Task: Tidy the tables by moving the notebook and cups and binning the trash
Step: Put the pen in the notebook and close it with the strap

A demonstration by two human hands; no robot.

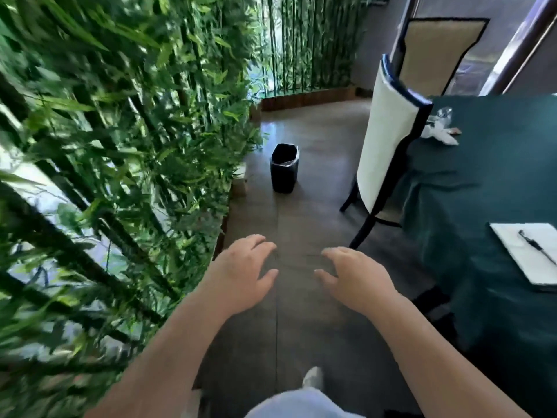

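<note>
Both hands hang empty with fingers loosely spread, and the right hand (354, 280) sits nearer than the left hand (241, 273) to the white rectangular notebook (524, 251) at three o'clock on the teal-clothed table (497, 176), its long axis running toward five o'clock.

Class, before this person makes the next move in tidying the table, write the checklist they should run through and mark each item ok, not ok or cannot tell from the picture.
1. Left hand free: ok, open and holds nothing.
2. Right hand free: ok, open and holds nothing.
3. Bin upright and uncovered on the floor: ok.
4. Trash within sight on the table: ok, crumpled by the far chair.
5. Notebook ready to lift: not ok, a pen lies loose on it.
6. Room left in the bin: cannot tell.
</note>
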